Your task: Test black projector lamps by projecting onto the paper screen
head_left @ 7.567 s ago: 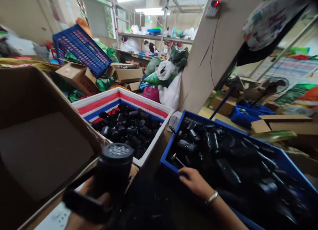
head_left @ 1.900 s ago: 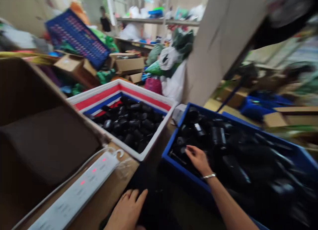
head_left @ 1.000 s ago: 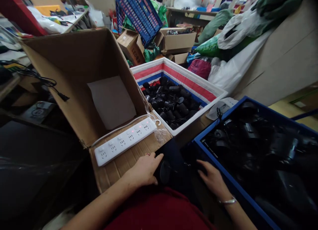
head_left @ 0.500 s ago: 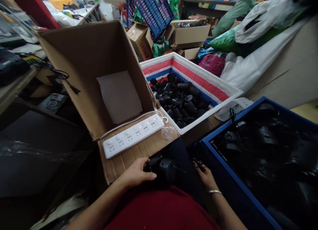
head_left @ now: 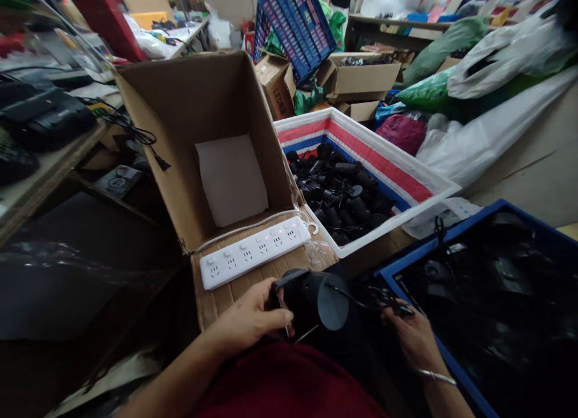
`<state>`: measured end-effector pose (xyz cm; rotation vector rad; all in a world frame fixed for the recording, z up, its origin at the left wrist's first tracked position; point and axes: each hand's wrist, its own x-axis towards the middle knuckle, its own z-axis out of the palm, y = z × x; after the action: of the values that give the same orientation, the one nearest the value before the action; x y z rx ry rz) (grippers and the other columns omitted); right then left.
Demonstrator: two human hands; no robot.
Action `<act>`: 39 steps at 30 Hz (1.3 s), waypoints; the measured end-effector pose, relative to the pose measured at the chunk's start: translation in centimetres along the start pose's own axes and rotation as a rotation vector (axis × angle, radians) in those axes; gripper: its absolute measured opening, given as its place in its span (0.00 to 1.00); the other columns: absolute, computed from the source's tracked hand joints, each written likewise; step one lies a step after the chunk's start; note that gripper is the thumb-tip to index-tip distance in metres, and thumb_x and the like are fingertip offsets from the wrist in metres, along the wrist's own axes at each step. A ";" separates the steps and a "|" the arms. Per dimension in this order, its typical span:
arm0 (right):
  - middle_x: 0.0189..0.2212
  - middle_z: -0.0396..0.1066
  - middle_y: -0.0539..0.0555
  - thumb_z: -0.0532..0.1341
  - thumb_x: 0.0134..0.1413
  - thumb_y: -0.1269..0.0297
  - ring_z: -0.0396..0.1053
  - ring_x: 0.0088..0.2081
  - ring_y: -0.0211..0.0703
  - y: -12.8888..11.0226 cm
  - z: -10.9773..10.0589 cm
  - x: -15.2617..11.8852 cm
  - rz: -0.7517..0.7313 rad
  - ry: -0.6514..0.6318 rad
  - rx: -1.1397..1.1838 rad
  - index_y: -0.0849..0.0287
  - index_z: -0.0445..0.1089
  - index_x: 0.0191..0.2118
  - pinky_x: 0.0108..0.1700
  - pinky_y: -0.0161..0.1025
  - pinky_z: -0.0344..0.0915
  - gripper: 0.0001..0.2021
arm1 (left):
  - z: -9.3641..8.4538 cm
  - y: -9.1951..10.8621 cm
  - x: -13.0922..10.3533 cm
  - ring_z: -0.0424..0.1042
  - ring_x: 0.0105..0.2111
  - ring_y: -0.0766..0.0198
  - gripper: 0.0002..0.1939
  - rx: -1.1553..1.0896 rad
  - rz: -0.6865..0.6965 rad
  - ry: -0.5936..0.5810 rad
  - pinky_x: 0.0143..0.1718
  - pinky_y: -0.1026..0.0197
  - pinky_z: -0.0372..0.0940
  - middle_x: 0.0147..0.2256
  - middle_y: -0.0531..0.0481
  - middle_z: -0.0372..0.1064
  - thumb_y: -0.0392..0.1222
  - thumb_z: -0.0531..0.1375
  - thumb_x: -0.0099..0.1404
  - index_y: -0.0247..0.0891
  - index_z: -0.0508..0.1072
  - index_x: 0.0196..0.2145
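Observation:
My left hand (head_left: pixel 246 318) grips a black hair dryer (head_left: pixel 311 300) over my lap, its round end facing the camera. A thin black cord runs from the dryer to my right hand (head_left: pixel 413 340), which pinches the cord's plug end (head_left: pixel 391 297). A white power strip (head_left: pixel 255 252) with lit red switches lies on the flap of an open cardboard box (head_left: pixel 189 111) just beyond my left hand.
A red, white and blue striped bin (head_left: pixel 388 165) holds several black dryers. A blue crate (head_left: pixel 492 216) at right holds more dark parts. Cardboard boxes, a tilted blue crate (head_left: pixel 295 26), plastic bags and a cluttered workbench (head_left: pixel 40 165) surround the spot.
The dryer has been lifted from my lap and turned toward the camera by my left hand. My right hand has taken the cord's end and raised it. The view shifted slightly left.

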<state>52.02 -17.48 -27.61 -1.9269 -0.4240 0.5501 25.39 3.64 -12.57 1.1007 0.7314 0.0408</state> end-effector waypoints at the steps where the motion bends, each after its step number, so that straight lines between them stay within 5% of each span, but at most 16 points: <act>1: 0.19 0.72 0.54 0.69 0.32 0.46 0.70 0.21 0.46 -0.9 -0.1 0.4 -0.012 -0.016 -0.007 0.61 0.73 0.31 0.22 0.38 0.67 0.23 | -0.3 0.3 0.0 0.71 0.27 0.64 0.12 -0.026 0.001 0.034 0.29 0.62 0.65 0.25 0.55 0.68 0.38 0.61 0.50 0.37 0.63 0.33; 6: 0.18 0.71 0.54 0.65 0.41 0.44 0.68 0.22 0.44 -7.1 2.5 3.2 -0.137 -0.010 -0.048 0.60 0.72 0.24 0.23 0.36 0.64 0.20 | -2.0 1.2 -0.2 0.72 0.24 0.64 0.15 -0.231 0.071 0.195 0.25 0.63 0.66 0.23 0.57 0.68 0.37 0.63 0.47 0.39 0.59 0.30; 11: 0.19 0.71 0.52 0.61 0.49 0.44 0.69 0.22 0.42 -14.2 9.7 5.5 -0.326 -0.241 -0.020 0.60 0.72 0.29 0.26 0.35 0.65 0.20 | -4.7 2.3 -0.8 0.72 0.25 0.64 0.15 -0.435 0.231 0.301 0.28 0.61 0.68 0.22 0.56 0.69 0.35 0.63 0.48 0.39 0.58 0.28; 14: 0.18 0.71 0.52 0.60 0.49 0.42 0.69 0.22 0.43 -16.2 14.1 6.9 -0.401 -0.340 -0.006 0.60 0.71 0.29 0.26 0.36 0.66 0.22 | -6.7 2.8 -1.1 0.72 0.26 0.64 0.16 -0.511 0.307 0.407 0.30 0.58 0.70 0.22 0.57 0.69 0.34 0.64 0.48 0.39 0.59 0.29; 21: 0.15 0.69 0.52 0.60 0.48 0.42 0.70 0.19 0.44 -16.1 18.8 8.1 -0.428 -0.426 -0.040 0.61 0.68 0.27 0.22 0.36 0.67 0.23 | -9.4 3.0 -1.1 0.72 0.25 0.63 0.13 -0.580 0.312 0.551 0.29 0.57 0.71 0.22 0.55 0.69 0.34 0.65 0.46 0.36 0.62 0.26; 39: 0.22 0.67 0.53 0.52 0.56 0.41 0.65 0.24 0.46 -15.3 19.8 6.8 -0.779 -0.239 -0.502 0.56 0.62 0.25 0.29 0.40 0.60 0.23 | -11.2 2.4 1.2 0.73 0.25 0.59 0.13 -0.751 0.375 0.523 0.30 0.53 0.71 0.21 0.54 0.69 0.29 0.64 0.43 0.37 0.63 0.25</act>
<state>46.02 7.12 -21.84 -1.9488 -1.4977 0.1530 20.92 14.13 -13.97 0.4772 0.8572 0.8807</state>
